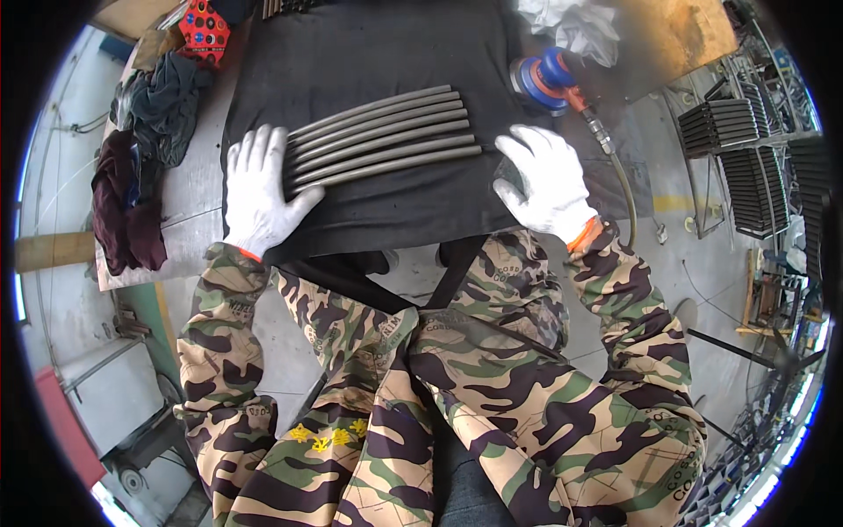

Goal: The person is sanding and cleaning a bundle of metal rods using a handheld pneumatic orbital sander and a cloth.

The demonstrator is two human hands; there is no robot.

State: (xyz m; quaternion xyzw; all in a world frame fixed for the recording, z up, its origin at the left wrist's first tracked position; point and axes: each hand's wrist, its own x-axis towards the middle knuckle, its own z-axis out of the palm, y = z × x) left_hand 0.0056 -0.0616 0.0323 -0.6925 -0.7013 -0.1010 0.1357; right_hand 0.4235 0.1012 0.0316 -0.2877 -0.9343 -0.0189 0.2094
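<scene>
Several slender grey metal rods point(386, 136), slightly curved, lie side by side on a black cloth point(369, 215) over the table. My left hand point(262, 189), in a white knit glove, lies flat at their left ends, fingers stretched and thumb out along the nearest rod. It covers those ends. On the cloth beyond the right ends, my right hand point(549, 180), gloved alike, is curved with thumb and fingers around what looks like a dark grey pad point(510, 172). Most of that pad is hidden by the glove, and it blends with the cloth.
A blue and red round sander point(549, 81) with a hose point(625, 180) rests past my right hand. White rags point(571, 26) lie behind it. Crumpled dark clothing point(132, 202) lines the table's left side. Racks of dark bars point(746, 167) stand at the right.
</scene>
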